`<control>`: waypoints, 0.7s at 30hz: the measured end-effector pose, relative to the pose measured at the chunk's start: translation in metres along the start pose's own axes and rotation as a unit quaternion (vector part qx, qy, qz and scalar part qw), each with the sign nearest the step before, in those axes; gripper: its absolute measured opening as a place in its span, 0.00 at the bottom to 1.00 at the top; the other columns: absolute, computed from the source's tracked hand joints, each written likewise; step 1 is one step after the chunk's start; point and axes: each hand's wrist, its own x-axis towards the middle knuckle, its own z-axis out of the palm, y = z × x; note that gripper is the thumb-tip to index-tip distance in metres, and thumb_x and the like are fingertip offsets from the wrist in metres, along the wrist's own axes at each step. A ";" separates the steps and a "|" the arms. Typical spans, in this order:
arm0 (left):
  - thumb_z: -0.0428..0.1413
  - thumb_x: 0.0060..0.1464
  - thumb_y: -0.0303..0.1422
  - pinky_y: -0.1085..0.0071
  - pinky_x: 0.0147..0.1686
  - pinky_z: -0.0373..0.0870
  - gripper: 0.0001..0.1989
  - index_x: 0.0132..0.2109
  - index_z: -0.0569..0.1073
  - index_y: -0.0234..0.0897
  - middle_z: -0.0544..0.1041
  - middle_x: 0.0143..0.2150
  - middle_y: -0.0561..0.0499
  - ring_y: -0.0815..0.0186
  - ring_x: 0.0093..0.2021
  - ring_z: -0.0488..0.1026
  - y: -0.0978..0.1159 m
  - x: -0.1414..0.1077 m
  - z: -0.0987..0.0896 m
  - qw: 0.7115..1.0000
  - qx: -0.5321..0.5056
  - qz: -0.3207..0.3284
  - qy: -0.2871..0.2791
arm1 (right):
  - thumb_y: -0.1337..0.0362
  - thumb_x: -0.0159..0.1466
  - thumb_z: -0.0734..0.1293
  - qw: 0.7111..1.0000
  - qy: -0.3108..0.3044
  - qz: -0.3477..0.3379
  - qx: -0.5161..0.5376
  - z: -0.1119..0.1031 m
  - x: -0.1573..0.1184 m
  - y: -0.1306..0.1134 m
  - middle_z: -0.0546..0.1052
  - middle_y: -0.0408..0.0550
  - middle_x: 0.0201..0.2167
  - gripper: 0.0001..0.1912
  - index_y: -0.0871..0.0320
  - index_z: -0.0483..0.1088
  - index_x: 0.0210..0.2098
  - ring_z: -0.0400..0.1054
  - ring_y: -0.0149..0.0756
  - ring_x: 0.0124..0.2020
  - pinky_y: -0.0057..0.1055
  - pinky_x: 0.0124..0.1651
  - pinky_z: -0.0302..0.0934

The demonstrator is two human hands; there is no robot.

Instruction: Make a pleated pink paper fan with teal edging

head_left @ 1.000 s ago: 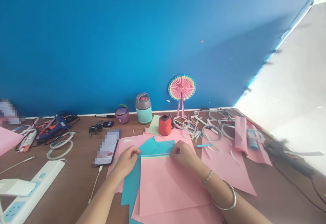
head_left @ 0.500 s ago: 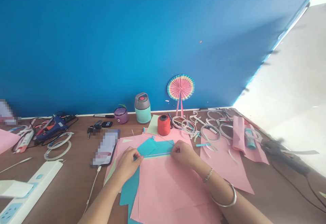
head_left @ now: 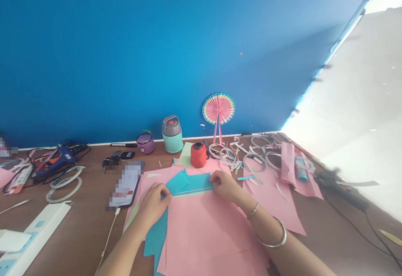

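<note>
Left hand [head_left: 153, 204] has slipped down to pink sheet [head_left: 213, 232], thumb and finger pinching its top-left corner. Right hand [head_left: 226, 187] curled by its top-right corner, grip unclear. Sheet flat on brown table [head_left: 84, 234], blue wall [head_left: 125, 58] behind.

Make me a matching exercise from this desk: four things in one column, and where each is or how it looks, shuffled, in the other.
1. Red spool
2. Phone
3. Round paper fan
4. Right hand

A. Pink centre, blue rim
B. At the right end of the front pink sheet's far edge
C. Just right of the pale green sheet
D. White cable at its near end

Pairs: 1-C, 2-D, 3-A, 4-B
</note>
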 end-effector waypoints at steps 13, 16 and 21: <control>0.48 0.51 0.35 0.59 0.55 0.62 0.14 0.43 0.73 0.41 0.71 0.54 0.46 0.56 0.55 0.66 0.011 -0.013 -0.012 0.996 -0.029 0.085 0.027 | 0.72 0.53 0.59 0.981 -0.050 -0.024 0.185 0.004 0.002 0.009 0.67 0.39 0.21 0.09 0.59 0.66 0.33 0.59 0.27 0.22 0.23 0.26 0.53; 0.48 0.52 0.39 0.61 0.51 0.66 0.18 0.48 0.72 0.41 0.73 0.52 0.47 0.57 0.52 0.69 0.018 -0.009 -0.021 0.995 -0.089 0.018 -0.044 | 0.72 0.53 0.59 0.978 -0.058 -0.076 0.183 0.008 0.004 0.013 0.65 0.37 0.21 0.10 0.58 0.66 0.35 0.57 0.27 0.22 0.23 0.26 0.51; 0.45 0.54 0.34 0.58 0.49 0.67 0.17 0.47 0.72 0.39 0.74 0.50 0.46 0.57 0.46 0.71 0.030 -0.003 -0.010 0.998 0.002 0.056 0.033 | 0.72 0.54 0.58 0.974 -0.072 -0.137 0.164 0.009 0.001 0.014 0.62 0.37 0.23 0.14 0.57 0.67 0.39 0.55 0.26 0.22 0.22 0.25 0.49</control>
